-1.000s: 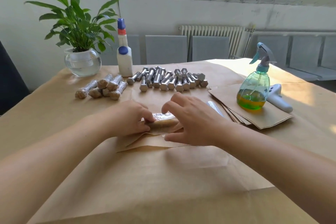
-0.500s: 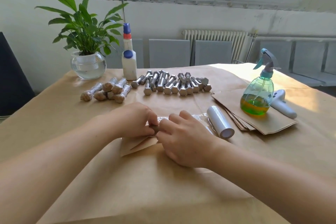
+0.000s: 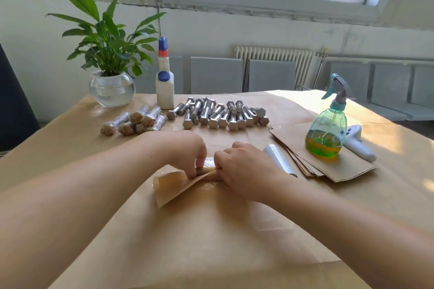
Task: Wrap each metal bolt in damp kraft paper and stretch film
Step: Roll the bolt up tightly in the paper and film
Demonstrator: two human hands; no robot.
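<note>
Bolt wrapped in brown paper (image 3: 206, 171) is located at the centre of the frame, lying on the paper-covered bench (image 3: 211, 241) and held at both ends. The left hand (image 3: 185, 150) is curled over its left end, fingertips pinching the roll from above. The right hand (image 3: 244, 166) is curled over its right end, fingers closed round it. A glint of clear film (image 3: 209, 162) is seen between the two hands, on top of the roll. A loose flap of paper sheet (image 3: 171, 185) extends from the roll toward the lower left, its corner curled upward off the bench.

A film roll (image 3: 279, 162) lies just right of the right hand, touching the edge of a stack of brown paper sheets (image 3: 338, 169) at right of centre. A green spray bottle (image 3: 328, 134) stands upright on that stack, with yellow-green liquid in its lower part. A white handheld device (image 3: 359, 148) lies just behind and right of the bottle.

A heap of bare bolts (image 3: 218, 115) is laid above centre, heads mostly toward the camera. To its left, a small pile of wrapped bolts (image 3: 133, 122) is recorded, film-covered. A white bottle with blue cap (image 3: 164, 84) stands upright behind these two groups. A potted plant in a glass bowl (image 3: 110, 82) stands at upper left of the bench.
</note>
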